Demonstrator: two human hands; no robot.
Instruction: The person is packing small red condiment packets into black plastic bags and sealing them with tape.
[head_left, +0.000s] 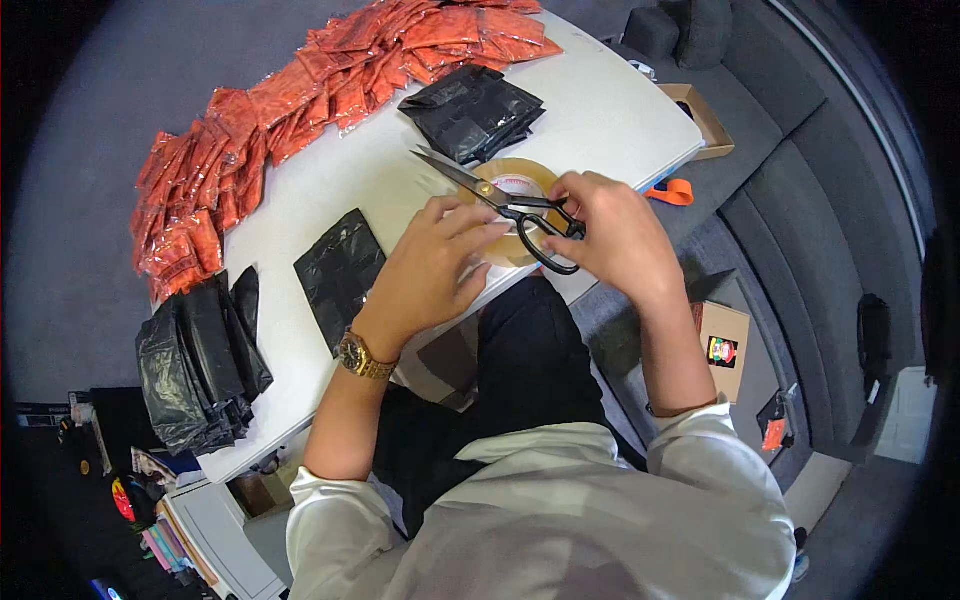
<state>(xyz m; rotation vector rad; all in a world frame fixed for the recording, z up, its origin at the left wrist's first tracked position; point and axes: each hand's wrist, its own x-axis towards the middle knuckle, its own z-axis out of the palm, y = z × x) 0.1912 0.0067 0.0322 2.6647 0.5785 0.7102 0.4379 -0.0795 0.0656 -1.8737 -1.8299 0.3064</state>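
Note:
In my right hand (619, 232) are the black handles of large scissors (491, 193), thumb and fingers around the loops. The blades point to the upper left and stand slightly apart. Under them lies a wide roll of clear, yellowish packing tape (536, 171), near the front edge of the white table (600, 120). My left hand (431, 270) has its fingers spread at the tape's left side; whether the fingertips touch the roll cannot be seen. A flat black plastic packet (341, 266) rests beside my left wrist, partly behind it. Just beyond the tape sits a stack of black plastic packets (476, 112).
Orange items in clear bags (285, 97) line the table's far edge. More black plastic packets (199, 360) stand at the left end. To the right are a grey sofa (787, 187), an open cardboard box (697, 120) and an orange strap (671, 192).

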